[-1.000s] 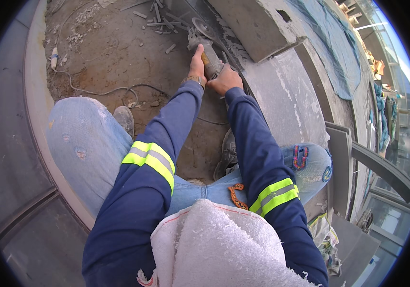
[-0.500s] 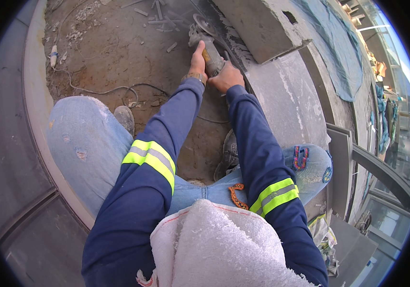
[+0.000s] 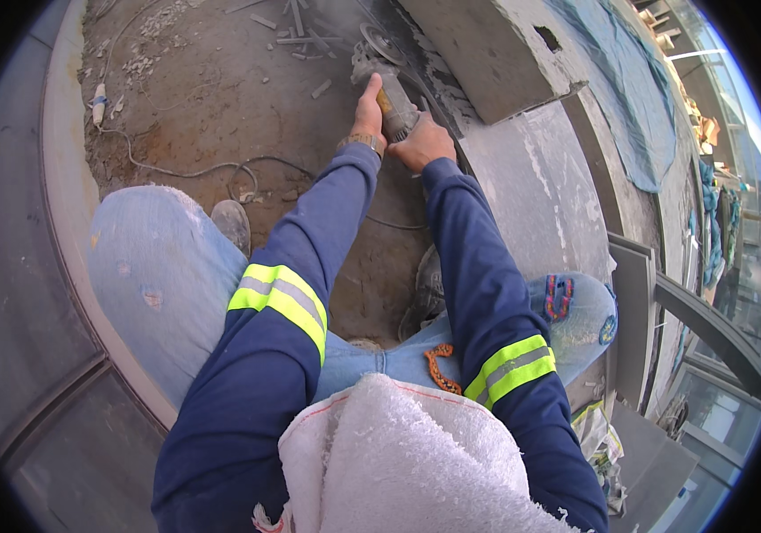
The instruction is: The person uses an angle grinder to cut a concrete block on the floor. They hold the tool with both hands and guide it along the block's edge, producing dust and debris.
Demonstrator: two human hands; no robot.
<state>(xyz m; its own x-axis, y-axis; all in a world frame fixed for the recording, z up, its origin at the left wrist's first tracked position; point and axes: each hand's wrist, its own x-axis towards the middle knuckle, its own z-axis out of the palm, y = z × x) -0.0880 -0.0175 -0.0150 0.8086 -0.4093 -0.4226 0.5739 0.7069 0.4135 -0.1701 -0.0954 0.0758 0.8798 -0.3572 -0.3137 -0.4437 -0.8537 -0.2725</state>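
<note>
Both my hands are closed round a dusty angle grinder [image 3: 394,105], held out ahead of me low over the ground. My left hand [image 3: 370,115] grips it toward the head, thumb stretched along the side. Round the rear of the body wraps my right hand [image 3: 426,144]. The grinder's disc [image 3: 382,43] stands at the far end, close beside the dark lower edge of a grey slab [image 3: 478,55]. Dust hazes the air near the disc. Whether the disc touches the slab I cannot tell.
A cable [image 3: 176,171] winds across the dirt floor to a white connector [image 3: 99,105] at the left. Cut strips [image 3: 305,40] and rubble lie at the far side. A grey panel [image 3: 522,178] and a blue cloth [image 3: 633,98] are on the right, a metal frame [image 3: 638,311] near my right knee.
The view has shifted very slightly. My hands keep the same grip on the grinder, and a little more dust hangs near the disc.
</note>
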